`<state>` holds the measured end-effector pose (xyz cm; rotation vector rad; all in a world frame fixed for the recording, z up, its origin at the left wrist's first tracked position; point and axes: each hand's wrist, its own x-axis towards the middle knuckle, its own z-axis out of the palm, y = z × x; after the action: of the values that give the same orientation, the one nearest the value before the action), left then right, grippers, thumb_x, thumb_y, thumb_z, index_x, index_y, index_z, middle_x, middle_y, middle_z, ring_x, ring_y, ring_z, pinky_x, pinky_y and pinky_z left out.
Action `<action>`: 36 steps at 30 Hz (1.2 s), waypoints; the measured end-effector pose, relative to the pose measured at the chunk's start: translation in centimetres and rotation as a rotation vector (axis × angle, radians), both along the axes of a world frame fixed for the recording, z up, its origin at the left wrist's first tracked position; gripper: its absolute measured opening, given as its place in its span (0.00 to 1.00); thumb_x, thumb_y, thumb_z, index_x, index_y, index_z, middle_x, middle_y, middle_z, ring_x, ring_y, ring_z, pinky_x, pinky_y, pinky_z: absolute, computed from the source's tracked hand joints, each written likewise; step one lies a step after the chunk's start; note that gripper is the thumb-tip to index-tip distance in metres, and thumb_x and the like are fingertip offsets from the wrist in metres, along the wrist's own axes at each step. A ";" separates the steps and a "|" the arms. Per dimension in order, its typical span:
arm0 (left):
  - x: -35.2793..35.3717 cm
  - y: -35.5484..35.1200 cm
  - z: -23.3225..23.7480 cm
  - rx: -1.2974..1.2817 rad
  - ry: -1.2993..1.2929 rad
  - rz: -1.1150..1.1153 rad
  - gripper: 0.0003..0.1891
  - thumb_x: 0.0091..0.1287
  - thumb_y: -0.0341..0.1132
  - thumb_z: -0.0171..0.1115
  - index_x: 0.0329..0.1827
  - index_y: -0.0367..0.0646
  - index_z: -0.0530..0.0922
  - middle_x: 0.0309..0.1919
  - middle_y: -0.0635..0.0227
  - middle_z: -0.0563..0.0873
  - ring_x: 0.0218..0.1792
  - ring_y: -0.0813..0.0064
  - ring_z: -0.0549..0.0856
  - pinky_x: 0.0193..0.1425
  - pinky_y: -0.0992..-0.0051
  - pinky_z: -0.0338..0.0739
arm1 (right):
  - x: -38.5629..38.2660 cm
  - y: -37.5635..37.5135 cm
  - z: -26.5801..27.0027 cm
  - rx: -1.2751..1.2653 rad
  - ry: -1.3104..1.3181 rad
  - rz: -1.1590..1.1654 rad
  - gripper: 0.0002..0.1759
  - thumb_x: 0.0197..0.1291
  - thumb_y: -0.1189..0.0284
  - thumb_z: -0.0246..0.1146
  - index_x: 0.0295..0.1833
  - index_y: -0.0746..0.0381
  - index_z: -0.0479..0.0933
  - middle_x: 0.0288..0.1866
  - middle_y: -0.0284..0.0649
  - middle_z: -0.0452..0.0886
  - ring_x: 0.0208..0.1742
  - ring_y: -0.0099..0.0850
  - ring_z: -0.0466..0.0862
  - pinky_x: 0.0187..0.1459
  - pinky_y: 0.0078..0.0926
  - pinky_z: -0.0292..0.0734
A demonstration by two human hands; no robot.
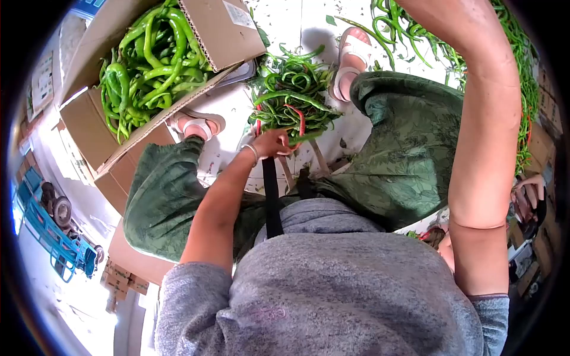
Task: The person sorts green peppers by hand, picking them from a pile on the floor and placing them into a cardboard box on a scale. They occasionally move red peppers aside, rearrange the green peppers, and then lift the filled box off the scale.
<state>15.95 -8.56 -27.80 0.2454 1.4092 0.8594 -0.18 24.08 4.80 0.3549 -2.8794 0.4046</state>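
My left hand (273, 143) is low over a small heap of green chili peppers (294, 89) on the floor between my feet. Its fingers are closed, and a long green chili pepper (306, 137) sticks out from them to the right. Red chili peppers (295, 116) show at the near side of the heap, close to my fingers. My right forearm (484, 118) stretches up past the top edge, so the hand itself is out of the picture. Below and around that arm lies a larger spread of green chili peppers (386, 24).
An open cardboard box (89, 121) full of thick green peppers (155, 65) stands at the upper left, beside my sandalled foot (199, 124). Scraps of leaf lie on the pale floor. A blue cart (50, 222) is at the far left, with stacked boxes (122, 279) below. Another person's hand (528, 193) shows at the right.
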 end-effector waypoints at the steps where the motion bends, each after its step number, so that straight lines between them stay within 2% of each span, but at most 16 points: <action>1: -1.1 0.2 1.0 -0.014 -0.075 0.160 0.13 0.55 0.27 0.68 0.44 0.44 0.78 0.34 0.66 0.82 0.37 0.73 0.82 0.40 0.71 0.76 | 0.0 0.2 -0.1 0.007 0.000 0.013 0.16 0.60 0.61 0.62 0.48 0.61 0.79 0.42 0.46 0.80 0.48 0.41 0.78 0.53 0.35 0.72; 3: -1.7 -1.2 -1.4 -0.002 -0.204 0.384 0.22 0.60 0.22 0.62 0.57 0.43 0.70 0.38 0.62 0.82 0.36 0.73 0.81 0.39 0.75 0.76 | -0.4 0.1 0.0 0.051 -0.017 0.033 0.16 0.60 0.61 0.62 0.48 0.61 0.79 0.42 0.46 0.80 0.48 0.41 0.78 0.53 0.36 0.72; 5: -5.0 1.9 4.8 -0.029 -0.359 0.711 0.19 0.62 0.23 0.59 0.57 0.39 0.70 0.41 0.61 0.83 0.32 0.75 0.80 0.35 0.77 0.74 | -1.0 -0.2 0.0 0.117 -0.058 0.016 0.16 0.60 0.62 0.62 0.48 0.61 0.79 0.42 0.46 0.80 0.48 0.41 0.79 0.53 0.36 0.73; 8: -7.4 2.2 3.2 -0.042 -0.323 0.621 0.20 0.69 0.25 0.51 0.64 0.39 0.64 0.46 0.58 0.82 0.37 0.73 0.81 0.39 0.75 0.75 | -1.3 -0.3 -0.4 0.152 -0.084 -0.022 0.16 0.61 0.62 0.61 0.48 0.61 0.79 0.41 0.46 0.80 0.47 0.41 0.79 0.53 0.36 0.73; 11: -9.3 3.3 0.0 -0.179 -0.130 0.357 0.21 0.69 0.25 0.51 0.65 0.42 0.67 0.49 0.62 0.81 0.38 0.75 0.80 0.41 0.77 0.74 | 0.0 -0.4 -0.1 0.115 -0.045 -0.002 0.16 0.61 0.62 0.61 0.47 0.62 0.79 0.39 0.46 0.80 0.45 0.41 0.79 0.53 0.36 0.73; 14: -8.8 3.6 -7.8 0.019 0.138 0.240 0.21 0.65 0.23 0.53 0.62 0.41 0.70 0.54 0.63 0.79 0.46 0.76 0.79 0.48 0.77 0.72 | 0.2 -0.3 -0.4 0.213 -0.121 -0.065 0.16 0.61 0.63 0.61 0.47 0.63 0.79 0.37 0.47 0.80 0.43 0.40 0.80 0.51 0.35 0.74; 15: -8.7 5.1 -6.4 0.003 0.150 0.287 0.22 0.64 0.27 0.56 0.62 0.42 0.70 0.56 0.59 0.78 0.54 0.69 0.78 0.56 0.72 0.72 | 0.1 -0.4 -0.7 0.273 -0.155 -0.112 0.16 0.61 0.63 0.61 0.47 0.64 0.79 0.37 0.47 0.80 0.42 0.39 0.81 0.50 0.34 0.75; 17: -8.7 7.1 -3.9 -0.203 0.445 -0.034 0.22 0.60 0.29 0.60 0.60 0.42 0.72 0.54 0.57 0.80 0.55 0.60 0.79 0.59 0.68 0.73 | 0.2 -0.3 -1.0 0.216 -0.149 -0.094 0.16 0.61 0.64 0.62 0.47 0.64 0.78 0.36 0.47 0.80 0.41 0.39 0.81 0.49 0.34 0.75; 18: -8.0 6.8 -5.1 -0.186 0.566 -0.129 0.26 0.60 0.33 0.61 0.63 0.46 0.70 0.63 0.58 0.73 0.60 0.54 0.75 0.62 0.65 0.70 | 0.3 -0.1 -1.0 0.183 -0.147 -0.078 0.16 0.60 0.64 0.62 0.47 0.64 0.78 0.36 0.47 0.80 0.41 0.39 0.80 0.49 0.34 0.75; 21: -7.4 7.4 -2.9 -0.253 0.655 -0.328 0.29 0.60 0.31 0.58 0.67 0.51 0.65 0.69 0.61 0.63 0.59 0.55 0.75 0.62 0.61 0.71 | 0.3 0.2 -0.9 0.139 -0.154 -0.063 0.15 0.60 0.64 0.62 0.47 0.64 0.78 0.35 0.47 0.80 0.40 0.39 0.80 0.47 0.34 0.75; 27: -6.1 4.9 -2.3 -0.328 0.529 -0.376 0.31 0.60 0.30 0.59 0.69 0.50 0.62 0.69 0.60 0.62 0.62 0.52 0.73 0.64 0.63 0.70 | 0.2 -0.2 -1.3 0.096 -0.166 -0.015 0.15 0.59 0.66 0.63 0.46 0.64 0.77 0.34 0.46 0.79 0.38 0.39 0.80 0.44 0.34 0.74; 31: -4.9 3.2 0.4 -0.189 1.081 -0.360 0.23 0.58 0.28 0.56 0.59 0.49 0.70 0.55 0.59 0.73 0.51 0.56 0.79 0.54 0.61 0.74 | 0.3 -0.7 -1.3 0.083 -0.168 -0.002 0.15 0.58 0.66 0.63 0.46 0.65 0.77 0.33 0.45 0.79 0.36 0.38 0.80 0.42 0.34 0.74; 32: -3.3 2.5 0.1 0.000 1.216 -0.312 0.17 0.57 0.28 0.55 0.51 0.49 0.74 0.48 0.60 0.78 0.44 0.57 0.80 0.49 0.60 0.75 | 0.2 -0.5 -1.3 0.085 -0.171 0.000 0.15 0.58 0.66 0.64 0.46 0.65 0.77 0.33 0.45 0.78 0.36 0.38 0.79 0.42 0.34 0.74; 34: -1.2 2.7 -0.1 0.162 0.748 -0.446 0.10 0.57 0.30 0.56 0.43 0.46 0.77 0.42 0.57 0.80 0.46 0.56 0.80 0.49 0.61 0.76 | 0.1 -0.5 -1.4 0.078 -0.175 0.008 0.15 0.58 0.67 0.64 0.46 0.65 0.77 0.33 0.45 0.78 0.36 0.38 0.79 0.41 0.34 0.74; 35: 0.9 3.0 -1.2 0.061 0.479 -0.563 0.12 0.57 0.34 0.58 0.44 0.45 0.77 0.43 0.58 0.80 0.49 0.55 0.79 0.51 0.61 0.75 | 0.1 -0.7 -1.5 0.075 -0.177 0.010 0.15 0.58 0.67 0.64 0.46 0.65 0.77 0.32 0.45 0.78 0.35 0.38 0.79 0.40 0.34 0.74; 36: 3.2 2.7 -3.5 0.084 0.325 -0.563 0.20 0.58 0.40 0.61 0.54 0.47 0.76 0.50 0.57 0.76 0.51 0.54 0.78 0.55 0.63 0.74 | 0.1 -0.7 -1.5 0.076 -0.173 0.012 0.15 0.57 0.67 0.64 0.46 0.65 0.76 0.32 0.45 0.78 0.35 0.38 0.79 0.40 0.34 0.74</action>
<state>19.17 -5.83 -31.35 0.8323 1.4928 0.4203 -0.10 23.38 3.30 0.3660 -3.0696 0.3448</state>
